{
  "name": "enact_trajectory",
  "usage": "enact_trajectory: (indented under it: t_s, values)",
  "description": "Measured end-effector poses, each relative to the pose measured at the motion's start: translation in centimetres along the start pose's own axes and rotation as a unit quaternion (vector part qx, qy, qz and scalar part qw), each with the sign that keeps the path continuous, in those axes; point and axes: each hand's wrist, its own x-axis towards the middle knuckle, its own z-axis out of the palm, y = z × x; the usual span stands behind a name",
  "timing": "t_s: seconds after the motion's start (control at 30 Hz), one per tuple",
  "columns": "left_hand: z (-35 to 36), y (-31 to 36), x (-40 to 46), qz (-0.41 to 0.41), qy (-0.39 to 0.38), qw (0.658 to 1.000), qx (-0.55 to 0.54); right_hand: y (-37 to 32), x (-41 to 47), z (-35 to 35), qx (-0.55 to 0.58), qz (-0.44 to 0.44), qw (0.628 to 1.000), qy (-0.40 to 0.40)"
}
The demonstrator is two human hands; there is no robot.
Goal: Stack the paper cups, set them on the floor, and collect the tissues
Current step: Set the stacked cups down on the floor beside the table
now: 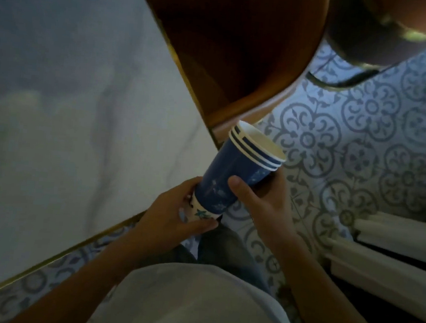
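A stack of blue paper cups (239,168) with white rims is held tilted in the air just off the table's corner, mouths pointing up and to the right. Three rims show at the top. A white cup with blue flower print (200,212) pokes out at the bottom end. My left hand (174,217) is wrapped around that bottom end. My right hand (262,203) grips the blue side of the stack from the right, thumb on top. No tissues are in view.
A white marble table (69,124) with a gold edge fills the left. A brown wooden chair (231,48) stands beyond the corner. Blue patterned floor tiles (362,134) lie to the right, with white slats (391,251) at the right edge.
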Motion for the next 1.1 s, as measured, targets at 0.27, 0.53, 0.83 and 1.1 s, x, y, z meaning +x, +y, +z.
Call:
enact_trajectory:
  t_s: [0.27, 0.53, 0.83, 1.1]
  values:
    - [7.7, 1.1, 5.7, -0.007, -0.081, 0.995, 0.065, 4.4, 0.5, -10.7, 0.048, 0.052, 0.992, 0.104]
    - [12.7, -2.3, 10.9, -0.121, -0.101, 0.987, 0.017, 10.9, 3.0, -15.6, -0.119, 0.071, 0.989, 0.059]
    - [16.0, -10.7, 17.4, -0.307, -0.014, 0.944, -0.119, 23.7, 6.3, -15.3, -0.200, 0.178, 0.961, 0.069]
    - [19.7, -18.8, 24.4, -0.414, 0.027, 0.897, -0.154, 33.5, 9.0, -15.7, -0.256, 0.270, 0.928, 0.018]
